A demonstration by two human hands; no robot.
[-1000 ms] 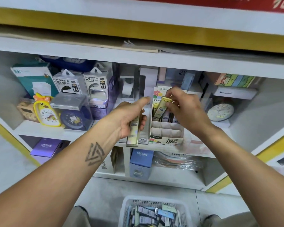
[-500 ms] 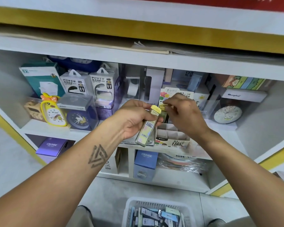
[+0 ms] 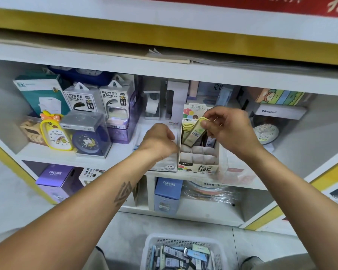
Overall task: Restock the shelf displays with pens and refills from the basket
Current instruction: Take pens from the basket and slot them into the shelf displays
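Standing at the far left of the shelf [image 3: 109, 154], a yellow duck clock [image 3: 55, 131] sits beside a dark blue clock [image 3: 86, 142], with two power bank boxes [image 3: 98, 100] behind them. The left hand [image 3: 158, 142] is next, its fingers curled into a loose fist just left of the display box [image 3: 198, 158]; whether it holds anything cannot be told. Right of it, the right hand [image 3: 229, 127] pinches the yellow cap end of a refill case [image 3: 194, 134], fingers clamped on it, the case tilted with its lower end inside the box's far compartments. Nearest, on the floor, a white basket [image 3: 183, 241] holds more refill packs [image 3: 183, 256].
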